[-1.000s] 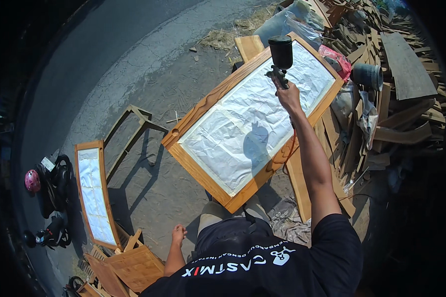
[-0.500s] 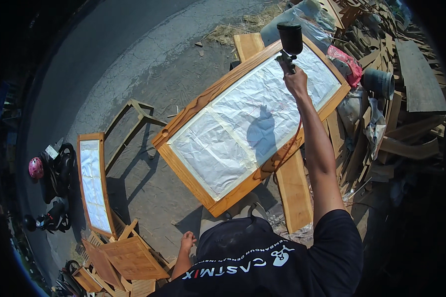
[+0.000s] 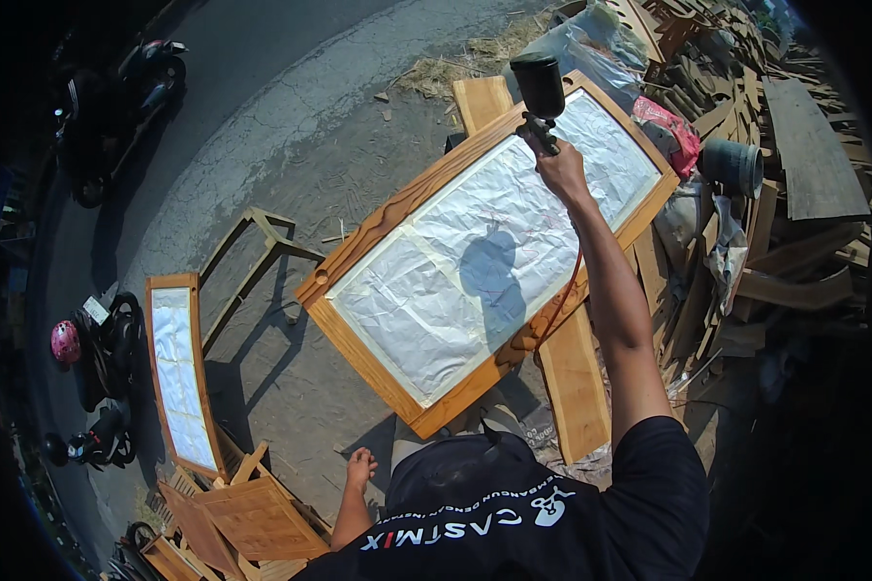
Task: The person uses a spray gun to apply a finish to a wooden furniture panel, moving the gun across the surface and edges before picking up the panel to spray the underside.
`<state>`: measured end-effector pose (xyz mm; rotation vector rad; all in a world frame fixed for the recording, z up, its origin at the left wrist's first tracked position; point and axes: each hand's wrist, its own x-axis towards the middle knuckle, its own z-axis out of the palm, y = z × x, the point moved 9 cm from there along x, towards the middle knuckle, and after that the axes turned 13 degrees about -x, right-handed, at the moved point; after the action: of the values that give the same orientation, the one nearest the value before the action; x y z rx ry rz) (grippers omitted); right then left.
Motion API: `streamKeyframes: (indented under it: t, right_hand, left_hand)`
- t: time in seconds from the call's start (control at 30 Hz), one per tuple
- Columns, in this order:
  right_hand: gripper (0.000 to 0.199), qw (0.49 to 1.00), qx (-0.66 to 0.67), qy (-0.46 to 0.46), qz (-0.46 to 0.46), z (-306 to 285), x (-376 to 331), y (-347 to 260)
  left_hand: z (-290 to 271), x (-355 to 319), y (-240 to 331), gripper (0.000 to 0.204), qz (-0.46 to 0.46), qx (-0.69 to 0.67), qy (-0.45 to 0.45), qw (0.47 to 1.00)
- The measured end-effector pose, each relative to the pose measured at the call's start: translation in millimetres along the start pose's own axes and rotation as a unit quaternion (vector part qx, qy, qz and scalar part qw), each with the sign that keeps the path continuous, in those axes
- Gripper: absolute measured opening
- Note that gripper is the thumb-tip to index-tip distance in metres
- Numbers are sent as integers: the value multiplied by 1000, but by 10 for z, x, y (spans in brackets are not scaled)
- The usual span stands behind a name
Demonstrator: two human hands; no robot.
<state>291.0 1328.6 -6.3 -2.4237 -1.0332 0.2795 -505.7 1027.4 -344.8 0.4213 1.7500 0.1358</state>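
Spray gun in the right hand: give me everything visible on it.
The spray gun is dark, with a black cylindrical cup on top and a small metal body beneath. The right hand grips its handle, arm stretched out over the far end of the paper-covered wooden door frame. A thin red hose trails below the forearm.

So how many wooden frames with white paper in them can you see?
2. The big frame lies under the right hand holding the spray gun; the narrow frame stands far left. Others may hide among the wood piles.
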Motion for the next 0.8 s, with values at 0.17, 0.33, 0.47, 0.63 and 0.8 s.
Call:
streamKeyframes:
  t: [0.17, 0.33, 0.47, 0.63, 0.8]
  right_hand:
    - [43, 997, 13, 57, 57, -178, 530, 414]
    - [51, 993, 7, 86, 83, -290, 994, 678]
    - [58, 989, -4, 112, 92, -308, 1241, 807]
    - [63, 980, -28, 181, 82, -463, 1402, 931]
    - [64, 970, -67, 223, 70, -733, 1461, 1163]
  left_hand:
    - [73, -10, -52, 40, -10, 3, -12, 1000]
    - [182, -78, -40, 41, -25, 13, -5, 1000]
    - [167, -127, -45, 40, -28, 8, 5, 1000]
    - [158, -219, -73, 41, -46, 17, 20, 999]
    - [276, -163, -30, 40, -46, 28, 10, 998]
